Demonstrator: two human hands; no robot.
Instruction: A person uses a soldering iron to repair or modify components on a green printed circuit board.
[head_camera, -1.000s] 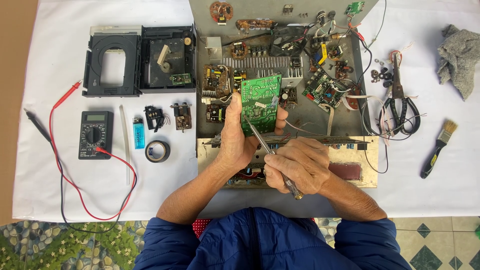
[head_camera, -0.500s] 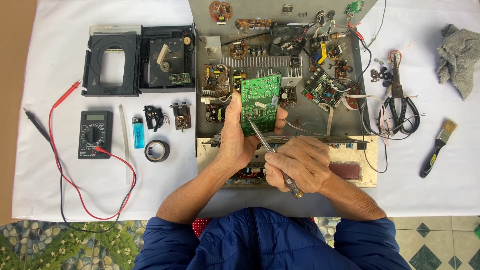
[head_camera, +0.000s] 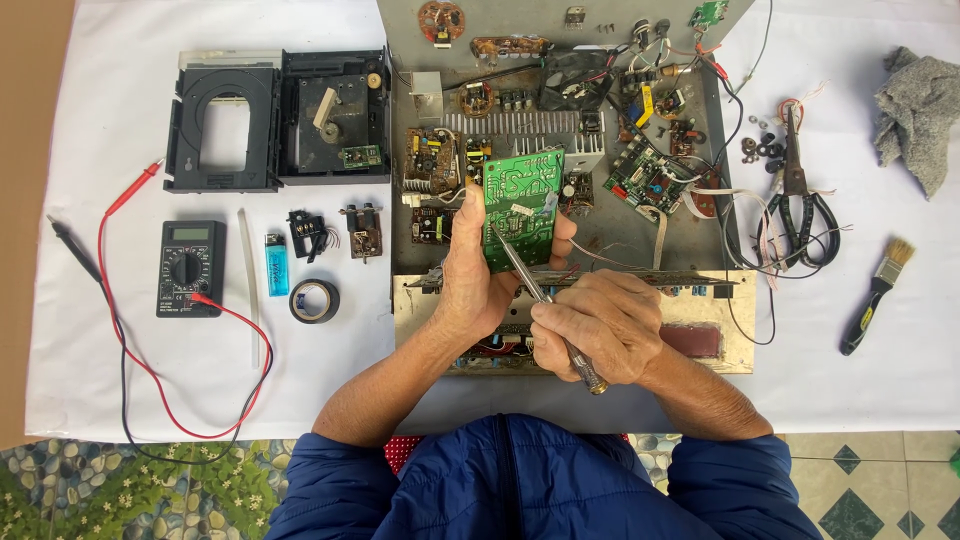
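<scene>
My left hand (head_camera: 478, 275) grips the green rectangular circuit board (head_camera: 522, 205) upright over the open grey metal chassis (head_camera: 640, 235), near its middle. My right hand (head_camera: 600, 325) is closed around a thin metal-shafted screwdriver (head_camera: 540, 295), whose tip seems to touch the board.

A home electronics repair spot: a desk (head_camera: 140, 380) under white cloth carries an opened amplifier chassis (head_camera: 560, 130) full of circuit boards at top centre, a multimeter (head_camera: 190, 268) with leads at left, and scissors (head_camera: 800, 205) and a brush (head_camera: 878, 292) at right. Patterned tile floor (head_camera: 870, 480) shows along the bottom edge.
</scene>
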